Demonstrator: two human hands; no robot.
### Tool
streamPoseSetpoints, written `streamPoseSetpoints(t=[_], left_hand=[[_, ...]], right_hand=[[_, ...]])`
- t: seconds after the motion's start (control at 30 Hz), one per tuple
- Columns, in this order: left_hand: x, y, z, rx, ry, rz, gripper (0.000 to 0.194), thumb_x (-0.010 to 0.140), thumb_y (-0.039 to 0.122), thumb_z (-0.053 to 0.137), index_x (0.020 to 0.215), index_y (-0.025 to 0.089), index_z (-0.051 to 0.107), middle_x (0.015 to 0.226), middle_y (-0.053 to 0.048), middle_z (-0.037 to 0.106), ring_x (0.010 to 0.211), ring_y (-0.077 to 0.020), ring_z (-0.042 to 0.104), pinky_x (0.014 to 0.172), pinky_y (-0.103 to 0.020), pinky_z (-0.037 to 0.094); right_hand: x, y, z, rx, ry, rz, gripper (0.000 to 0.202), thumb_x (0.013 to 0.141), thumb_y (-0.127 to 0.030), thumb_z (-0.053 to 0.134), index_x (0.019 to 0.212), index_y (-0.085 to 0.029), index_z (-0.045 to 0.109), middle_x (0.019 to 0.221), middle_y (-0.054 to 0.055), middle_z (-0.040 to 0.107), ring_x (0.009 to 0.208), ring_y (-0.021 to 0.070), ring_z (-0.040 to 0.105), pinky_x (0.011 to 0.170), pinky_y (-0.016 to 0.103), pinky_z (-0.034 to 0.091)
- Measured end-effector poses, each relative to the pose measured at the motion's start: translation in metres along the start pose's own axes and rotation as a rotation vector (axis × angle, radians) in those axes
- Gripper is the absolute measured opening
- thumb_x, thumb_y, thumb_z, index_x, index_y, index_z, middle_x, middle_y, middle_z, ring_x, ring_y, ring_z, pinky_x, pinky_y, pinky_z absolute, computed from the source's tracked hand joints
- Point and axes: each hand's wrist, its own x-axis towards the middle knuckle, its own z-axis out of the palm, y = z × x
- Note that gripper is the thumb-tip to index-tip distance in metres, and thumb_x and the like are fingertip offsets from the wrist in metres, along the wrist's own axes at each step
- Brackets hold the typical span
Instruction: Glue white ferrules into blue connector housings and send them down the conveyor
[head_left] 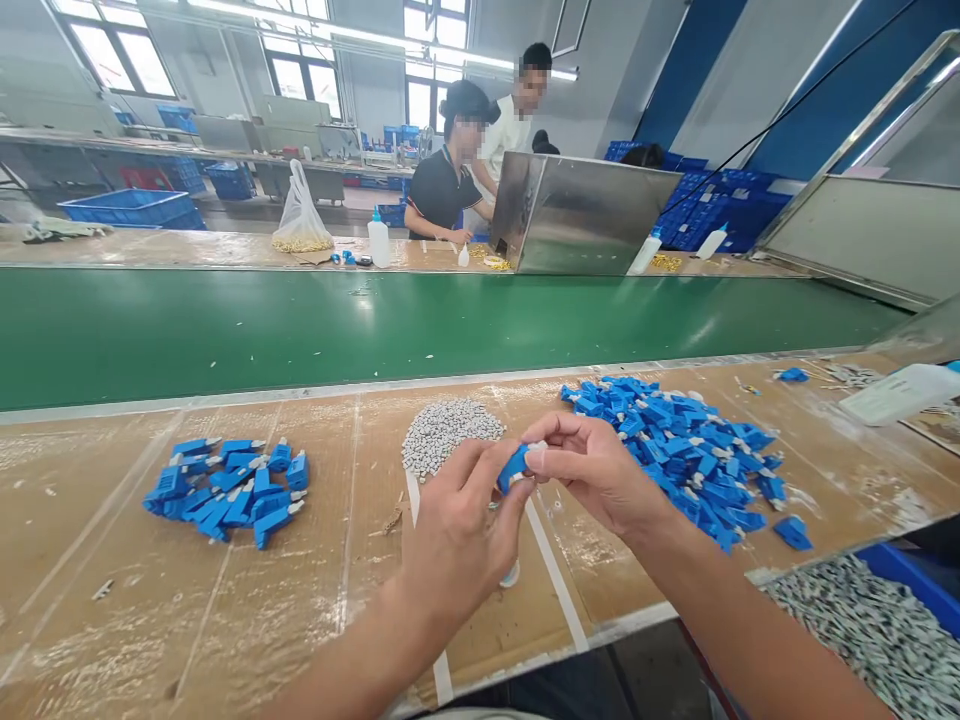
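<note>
Between my hands, over the middle of the near table, is a blue plastic part. My left hand grips it between thumb and fingers. My right hand is pinched at its right end, where something small and whitish shows at the fingertips, too small to name. Just behind my hands lies a heap of small grey pieces. A large pile of blue parts spreads out to the right, and a smaller group of blue parts with whitish tips lies at the left.
A green conveyor belt runs behind the near table. At the right lies a white bottle; a blue bin of small greyish pieces stands at the lower right. Across the belt are people and a metal panel.
</note>
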Motion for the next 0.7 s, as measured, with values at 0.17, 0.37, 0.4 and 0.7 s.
streamPoseSetpoints(t=[0.17, 0.37, 0.4, 0.7], left_hand=[[-0.024, -0.019, -0.014, -0.249, 0.009, -0.362, 0.026, 0.092, 0.039, 0.066, 0.109, 0.021, 0.073, 0.099, -0.009, 0.075, 0.087, -0.0219, 0.069, 0.077, -0.033, 0.056], [-0.074, -0.059, -0.019, -0.695, 0.022, -0.850, 0.034, 0.091, 0.047, 0.067, 0.097, 0.013, 0.068, 0.100, -0.013, 0.076, 0.060, -0.0107, 0.062, 0.048, -0.019, 0.044], [-0.078, -0.062, -0.017, -0.711, 0.034, -0.870, 0.034, 0.090, 0.047, 0.067, 0.097, 0.013, 0.067, 0.100, -0.013, 0.076, 0.057, -0.0089, 0.059, 0.046, -0.018, 0.042], [-0.079, -0.060, -0.016, -0.635, 0.148, -0.973, 0.046, 0.075, 0.053, 0.079, 0.100, 0.015, 0.070, 0.095, -0.010, 0.077, 0.052, -0.0085, 0.052, 0.041, -0.017, 0.037]], right_hand=[[-0.033, 0.039, -0.016, -0.274, 0.102, -0.016, 0.039, 0.079, -0.046, 0.080, 0.106, -0.019, 0.073, 0.088, 0.005, 0.073, 0.068, 0.0160, 0.066, 0.055, 0.026, 0.052], [-0.073, 0.108, -0.015, -0.341, 0.098, 0.141, 0.033, 0.083, -0.048, 0.076, 0.099, -0.019, 0.074, 0.084, 0.004, 0.072, 0.075, 0.0181, 0.066, 0.070, 0.031, 0.054], [-0.074, 0.114, -0.012, -0.304, 0.090, 0.155, 0.034, 0.082, -0.048, 0.077, 0.098, -0.018, 0.074, 0.083, 0.003, 0.072, 0.074, 0.0179, 0.066, 0.069, 0.031, 0.053], [-0.066, 0.113, 0.003, -0.517, 0.145, -0.065, 0.013, 0.085, -0.033, 0.077, 0.080, -0.021, 0.078, 0.077, 0.001, 0.064, 0.066, 0.0154, 0.058, 0.060, 0.028, 0.046]])
